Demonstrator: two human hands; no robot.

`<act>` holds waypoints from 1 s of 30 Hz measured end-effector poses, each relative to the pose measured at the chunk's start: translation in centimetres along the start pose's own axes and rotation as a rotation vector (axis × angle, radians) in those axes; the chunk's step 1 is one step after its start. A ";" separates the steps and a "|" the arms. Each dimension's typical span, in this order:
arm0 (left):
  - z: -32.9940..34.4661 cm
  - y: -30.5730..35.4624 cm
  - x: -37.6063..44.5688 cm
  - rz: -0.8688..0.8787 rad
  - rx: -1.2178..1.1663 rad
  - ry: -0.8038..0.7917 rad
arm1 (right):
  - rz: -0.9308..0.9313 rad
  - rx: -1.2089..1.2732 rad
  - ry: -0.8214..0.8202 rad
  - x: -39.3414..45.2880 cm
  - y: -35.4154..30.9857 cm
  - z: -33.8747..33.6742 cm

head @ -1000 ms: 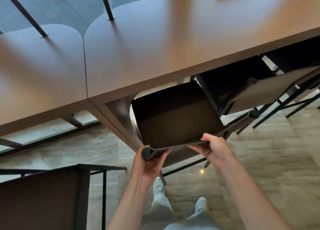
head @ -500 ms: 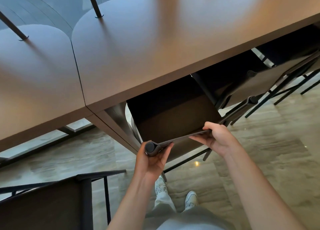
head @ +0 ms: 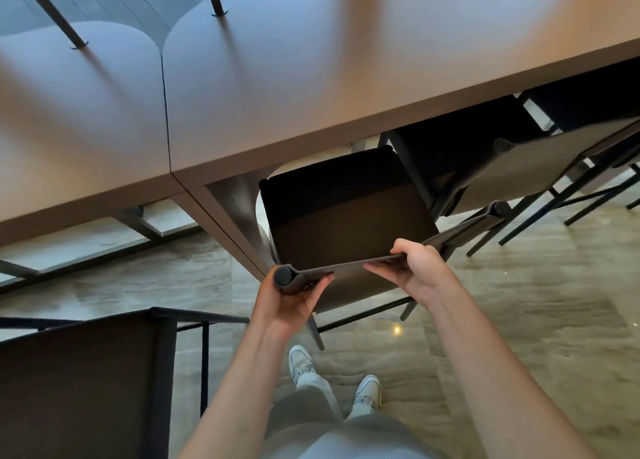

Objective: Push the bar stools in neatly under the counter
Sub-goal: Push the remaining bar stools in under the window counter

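Head view: vs a sec ago, stool [head: 346, 223] seat is seen further out from counter [head: 311, 88] edge, backrest top still pinched by left grip [head: 291, 297] & right grip [head: 415, 271] at 6 o'clock, so tuck-in not done.

No text, label, brand, number or sign can be read anywhere in the head view, neither on the counter [head: 311, 88] nor on the bar stools [head: 346, 223].
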State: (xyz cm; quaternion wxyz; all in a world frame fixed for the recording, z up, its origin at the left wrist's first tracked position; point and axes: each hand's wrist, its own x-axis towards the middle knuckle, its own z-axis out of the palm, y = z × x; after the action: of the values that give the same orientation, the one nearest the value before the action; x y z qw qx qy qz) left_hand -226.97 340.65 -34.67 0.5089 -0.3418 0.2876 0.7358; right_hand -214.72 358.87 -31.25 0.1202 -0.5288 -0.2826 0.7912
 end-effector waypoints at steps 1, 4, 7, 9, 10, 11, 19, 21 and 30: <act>-0.2 0.1 0.0 -0.005 -0.004 -0.002 | 0.001 0.003 0.001 0.0 0.2 0.0; -0.7 0.2 0.2 -0.025 -0.004 0.001 | -0.001 0.010 -0.015 -0.2 0.4 0.0; -1.1 0.1 0.2 -0.055 -0.030 0.014 | -0.007 0.024 -0.007 -0.4 0.7 -0.1; -1.5 0.0 0.1 -0.081 -0.043 0.017 | -0.007 0.044 0.014 -0.6 1.2 -0.3; -1.9 -0.1 0.1 -0.093 -0.041 0.016 | -0.007 0.050 0.023 -0.7 1.5 -0.4; -2.2 -0.4 0.0 -0.098 -0.039 0.012 | -0.007 0.049 0.029 -0.9 1.7 -0.6; -4.4 -2.3 -0.4 -0.119 -0.052 0.006 | 0.007 0.037 0.051 -1.9 3.4 -2.4; -4.5 -2.5 -0.5 -0.116 -0.043 0.005 | 0.010 0.051 0.046 -2.0 3.7 -2.7; -4.5 -2.9 -0.8 -0.054 0.089 0.010 | 0.030 0.006 0.024 -0.9 4.4 -3.4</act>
State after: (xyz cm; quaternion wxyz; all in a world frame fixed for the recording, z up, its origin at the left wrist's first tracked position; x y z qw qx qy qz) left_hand -223.06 337.71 -36.94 0.5417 -0.3303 0.3134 0.7066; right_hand -210.79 355.96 -34.00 0.1132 -0.5420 -0.2708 0.7874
